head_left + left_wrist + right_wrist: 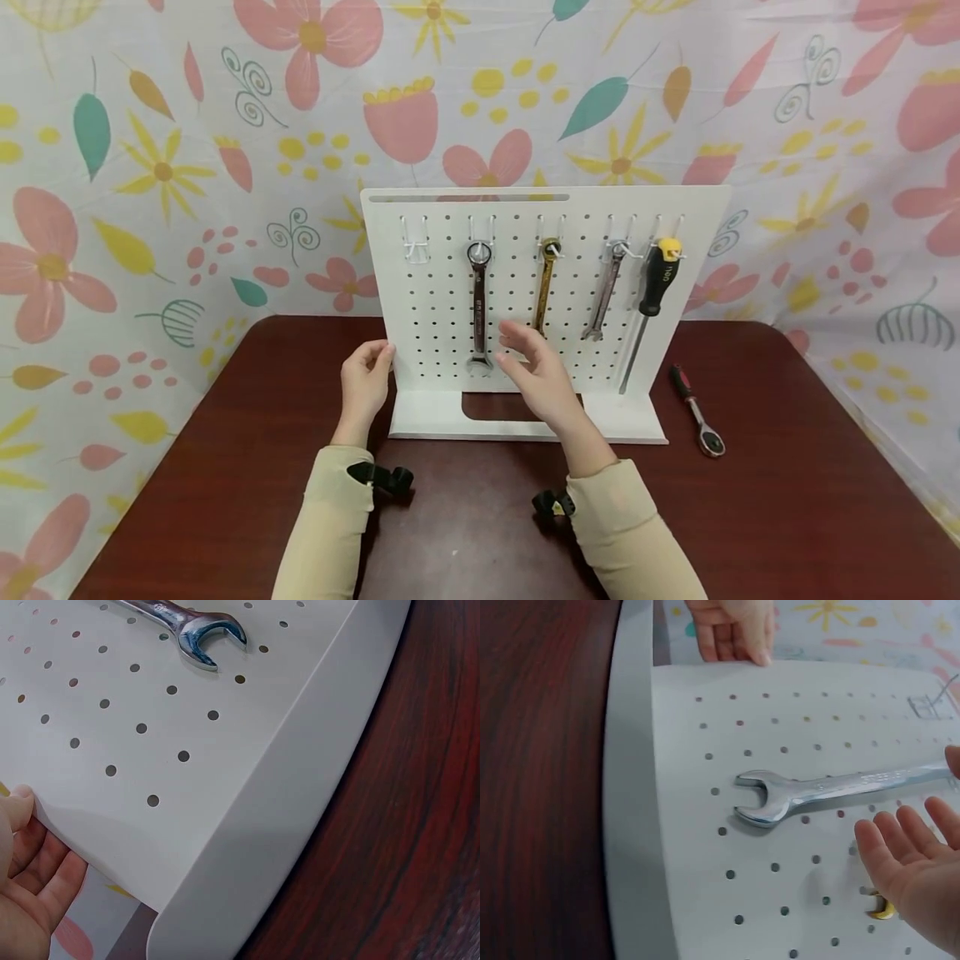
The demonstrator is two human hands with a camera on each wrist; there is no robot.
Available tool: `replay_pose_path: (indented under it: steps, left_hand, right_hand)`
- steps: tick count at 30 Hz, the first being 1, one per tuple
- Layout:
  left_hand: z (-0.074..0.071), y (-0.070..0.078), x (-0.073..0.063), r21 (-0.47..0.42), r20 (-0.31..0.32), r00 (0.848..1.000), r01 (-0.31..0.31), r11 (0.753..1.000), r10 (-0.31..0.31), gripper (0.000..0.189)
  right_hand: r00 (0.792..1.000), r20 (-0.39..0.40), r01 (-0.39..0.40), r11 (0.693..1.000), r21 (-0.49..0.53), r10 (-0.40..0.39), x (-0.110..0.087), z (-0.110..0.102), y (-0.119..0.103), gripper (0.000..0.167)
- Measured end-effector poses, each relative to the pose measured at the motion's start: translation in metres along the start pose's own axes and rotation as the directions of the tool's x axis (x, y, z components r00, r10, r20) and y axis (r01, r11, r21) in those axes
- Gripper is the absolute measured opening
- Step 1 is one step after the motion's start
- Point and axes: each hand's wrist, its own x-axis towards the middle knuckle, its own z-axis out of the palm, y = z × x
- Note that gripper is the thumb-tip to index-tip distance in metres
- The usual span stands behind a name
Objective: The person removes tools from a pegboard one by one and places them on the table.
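Silver wrench (479, 304) hangs near right hand (546, 379); left hand (364, 385) grips pegboard (441, 282).

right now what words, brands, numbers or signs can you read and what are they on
Nothing can be read for certain.
Yellow-capped screwdriver: pale lettering on the black handle, too small to read surely.
Leftmost hanging wrench: stamped marks along the shank, too small and blurred to read.

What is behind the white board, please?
A flowered cloth hangs behind the white board. The left hand holds the board's side edge, with some fingers behind it. The board covers the space close behind, so I cannot tell what else is there.
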Motion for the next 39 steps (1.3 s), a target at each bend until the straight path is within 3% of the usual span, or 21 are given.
replay_pose_path:
  steps: [7,19,27,33,39]
  left_hand:
    - [0.000,0.000,0.002,-0.004,-0.006,1.000,-0.008,1.000,0.008,0.025]
    - [0.002,-0.007,0.000,-0.002,-0.024,1.000,-0.017,1.000,0.017,0.022]
    - [0.003,-0.007,0.000,0.005,-0.027,0.999,-0.041,0.999,0.041,0.024]
    - [0.003,-0.007,-0.004,0.006,-0.024,0.999,-0.024,1.000,0.025,0.022]
    - [0.002,-0.005,-0.001,0.003,-0.028,0.999,-0.041,0.999,0.041,0.023]
  right_hand:
    - [0.992,0.123,-0.023,0.996,0.082,0.012,0.002,0.004,0.011,0.059]
    - [0.976,0.214,-0.083,0.973,0.216,0.036,0.003,0.010,0.026,0.063]
    - [0.959,0.276,-0.144,0.941,0.308,0.057,0.007,0.018,0.025,0.069]
    - [0.948,0.309,-0.177,0.937,0.302,0.080,0.009,0.024,0.023,0.072]
    - [0.951,0.298,-0.178,0.938,0.296,0.086,0.013,0.029,0.022,0.066]
